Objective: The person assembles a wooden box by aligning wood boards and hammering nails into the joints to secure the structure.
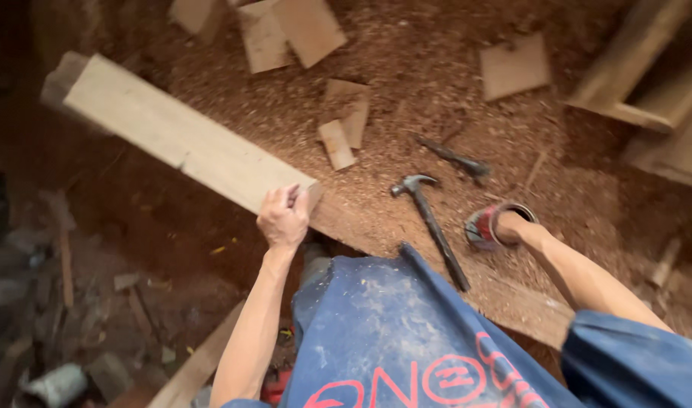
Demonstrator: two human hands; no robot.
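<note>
Sawdust covers the table (406,83) thickly, with small offcuts (344,125) scattered over its far part.

Left hand (283,219) is clenched on the near end of a long pale plank (176,140). Fingers (289,198) curl over the end grain. The plank runs up and to the left, its far end hanging out past the table edge over a littered floor (74,302).

Right hand (510,225) is pushed into the mouth of a red tin (489,227) lying on its side on the table. The hand is hidden inside, so I cannot tell whether it is released or grasping something.

Between the two hands lies a claw hammer (430,223), head away from the person, handle pointing back at the blue apron (384,332). A dark tool, perhaps a chisel (455,159), lies just beyond it. Wooden frames (648,83) are stacked at the far right.

Judgement on doing the step well:
- Much of the plank overhangs, so the left grip should press down as well as hold, or the far end may tip.
- Keep the plank end flat on the table while the other hand is busy.
- Steady the tin against rolling; lying on its side, it could shift or spill on loose sawdust.
- Hammer is near both hands; leave it where it lies for a short reach.
</note>
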